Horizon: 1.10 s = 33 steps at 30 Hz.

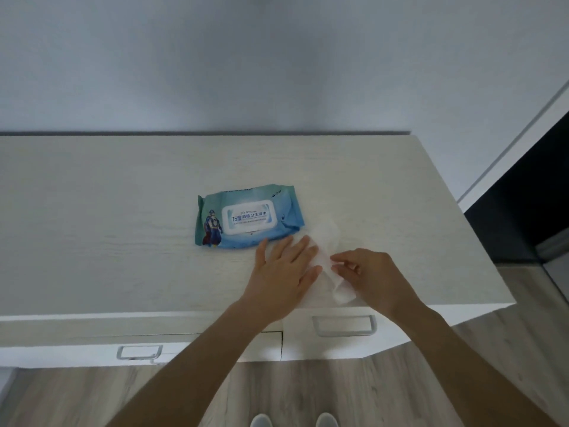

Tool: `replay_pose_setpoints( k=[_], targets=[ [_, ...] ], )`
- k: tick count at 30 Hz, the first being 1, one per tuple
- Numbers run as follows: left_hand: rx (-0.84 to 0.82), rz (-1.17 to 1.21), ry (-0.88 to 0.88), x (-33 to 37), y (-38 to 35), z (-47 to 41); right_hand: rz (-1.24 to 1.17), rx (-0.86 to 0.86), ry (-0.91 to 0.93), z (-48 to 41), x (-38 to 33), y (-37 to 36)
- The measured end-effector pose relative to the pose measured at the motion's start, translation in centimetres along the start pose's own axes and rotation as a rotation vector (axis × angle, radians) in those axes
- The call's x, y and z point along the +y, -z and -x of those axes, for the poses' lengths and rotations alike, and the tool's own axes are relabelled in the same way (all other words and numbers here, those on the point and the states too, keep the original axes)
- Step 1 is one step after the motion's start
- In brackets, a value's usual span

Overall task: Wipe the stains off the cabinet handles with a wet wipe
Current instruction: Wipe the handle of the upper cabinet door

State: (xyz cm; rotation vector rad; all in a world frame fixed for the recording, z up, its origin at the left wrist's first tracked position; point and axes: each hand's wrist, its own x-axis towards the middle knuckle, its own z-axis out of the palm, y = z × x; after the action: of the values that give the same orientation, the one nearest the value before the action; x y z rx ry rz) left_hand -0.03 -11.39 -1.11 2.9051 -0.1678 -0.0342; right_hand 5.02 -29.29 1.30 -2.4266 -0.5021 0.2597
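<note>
A white wet wipe (327, 241) lies stretched out on the pale cabinet top (107, 226), just right of the blue wipe pack (248, 218), whose lid is closed. My left hand (284, 272) lies flat with straight fingers on the wipe's left side. My right hand (366, 274) pinches the wipe's near end between thumb and fingers. Two grey metal handles show on the drawer fronts below: the right handle (345, 325) under my hands and the left handle (139, 352) lower down.
A grey-blue wall stands behind the cabinet. A dark opening (529, 192) with a white frame lies to the right. Wood-look floor (308, 392) runs below, with my shoe tips (292, 420) at the bottom edge.
</note>
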Motion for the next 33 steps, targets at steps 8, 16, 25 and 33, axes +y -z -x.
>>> replay_pose_setpoints(
  k=[8,16,25,33],
  targets=[
    [0.162,0.217,0.196,1.9,-0.7,-1.0,0.226,0.122,0.347,-2.8,1.4,1.5],
    [0.235,0.403,0.239,2.7,-0.4,-1.4,0.254,0.055,0.285,-3.3,1.9,0.1],
    [0.616,0.154,-0.005,4.1,2.1,-2.5,0.186,0.451,0.455,-2.0,0.0,1.9],
    [0.4,0.2,-0.019,3.9,-1.0,1.4,0.078,0.202,0.38,1.3,2.0,0.0]
  ],
)
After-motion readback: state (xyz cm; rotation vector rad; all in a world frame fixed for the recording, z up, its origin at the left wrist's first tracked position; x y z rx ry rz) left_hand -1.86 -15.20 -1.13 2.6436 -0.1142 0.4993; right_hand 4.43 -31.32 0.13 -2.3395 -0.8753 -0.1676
